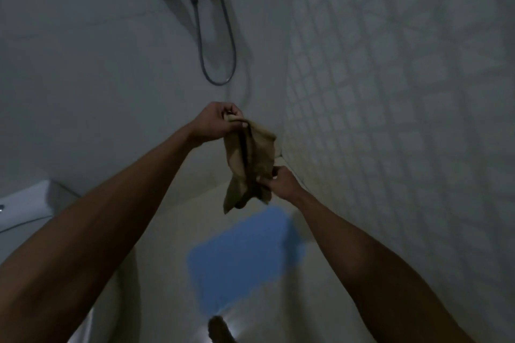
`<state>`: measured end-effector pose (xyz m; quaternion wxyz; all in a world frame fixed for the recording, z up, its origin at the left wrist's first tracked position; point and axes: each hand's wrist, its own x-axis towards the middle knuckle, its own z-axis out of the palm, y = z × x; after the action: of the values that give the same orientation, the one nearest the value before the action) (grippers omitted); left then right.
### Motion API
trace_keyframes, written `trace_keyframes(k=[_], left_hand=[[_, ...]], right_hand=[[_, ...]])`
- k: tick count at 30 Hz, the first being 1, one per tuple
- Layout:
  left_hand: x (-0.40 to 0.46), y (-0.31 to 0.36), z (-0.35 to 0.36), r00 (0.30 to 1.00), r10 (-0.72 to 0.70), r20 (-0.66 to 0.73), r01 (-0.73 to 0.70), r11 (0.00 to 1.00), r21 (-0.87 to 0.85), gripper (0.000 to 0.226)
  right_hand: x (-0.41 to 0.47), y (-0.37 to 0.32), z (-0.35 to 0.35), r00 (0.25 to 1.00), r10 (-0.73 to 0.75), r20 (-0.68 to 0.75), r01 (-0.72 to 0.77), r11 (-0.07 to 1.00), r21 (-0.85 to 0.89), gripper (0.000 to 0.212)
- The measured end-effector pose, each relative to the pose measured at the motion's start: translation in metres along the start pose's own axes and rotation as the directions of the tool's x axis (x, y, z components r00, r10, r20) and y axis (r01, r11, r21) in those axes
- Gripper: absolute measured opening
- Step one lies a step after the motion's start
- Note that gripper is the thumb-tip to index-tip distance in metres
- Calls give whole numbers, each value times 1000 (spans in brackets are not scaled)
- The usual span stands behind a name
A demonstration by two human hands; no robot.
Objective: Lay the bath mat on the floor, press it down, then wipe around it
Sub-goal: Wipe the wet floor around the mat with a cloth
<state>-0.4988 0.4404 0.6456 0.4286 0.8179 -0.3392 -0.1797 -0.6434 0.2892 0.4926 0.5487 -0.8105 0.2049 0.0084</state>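
Two hands hold a tan cloth [248,161] up in the air: the left hand [216,122] pinches its top edge, the right hand [281,182] pinches a lower fold. The blue mat [242,259] lies flat on the floor [167,273] below. The cloth hangs limp, looks light and soft, and would probably wipe best bunched into one palm.

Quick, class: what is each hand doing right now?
Left hand: closed on the top of the tan cloth.
Right hand: closed on the cloth's lower edge.
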Motion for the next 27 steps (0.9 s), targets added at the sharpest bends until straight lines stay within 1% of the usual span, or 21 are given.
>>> trace_keyframes(k=[2,3,6,8,10,12,14,16,19,21,24,27], left_hand=[[21,-1,-34,998,31,-54,-32,999,-17,19],[32,-1,-52,995,50,-85,-52,998,-27,18],[62,1,-106,980,88,-177,-98,994,-51,14],[78,3,-140,962,102,-254,-123,990,-70,13],[99,8,-174,935,142,-325,-173,983,-68,13],[121,13,-203,883,158,-443,-216,973,-83,18],[146,16,-232,830,134,-542,-236,964,-122,21],[171,16,-261,798,96,-595,-230,961,-153,22],[209,19,-310,750,79,-657,-240,958,-158,22],[228,19,-344,694,101,-713,-277,951,-135,22],[257,24,-394,577,124,-807,-306,949,-72,21],[286,29,-434,435,166,-885,-294,955,35,15]], right_hand=[[33,-28,2,999,-25,-31,28,995,98,29],[52,-45,4,997,-36,-73,45,992,120,27],[104,-94,1,973,-59,-224,95,984,150,15],[136,-132,-5,951,-79,-300,131,979,158,14],[170,-177,-15,920,-112,-376,179,973,148,14],[198,-218,-28,894,-138,-425,224,961,160,13],[226,-262,-41,861,-208,-464,296,947,125,14],[253,-306,-55,827,-293,-481,363,930,58,17],[297,-379,-81,780,-439,-445,465,884,-57,20],[325,-427,-99,736,-529,-423,522,841,-143,23],[366,-498,-126,643,-659,-391,599,750,-280,28],[409,-556,-135,566,-744,-354,652,667,-360,26]])
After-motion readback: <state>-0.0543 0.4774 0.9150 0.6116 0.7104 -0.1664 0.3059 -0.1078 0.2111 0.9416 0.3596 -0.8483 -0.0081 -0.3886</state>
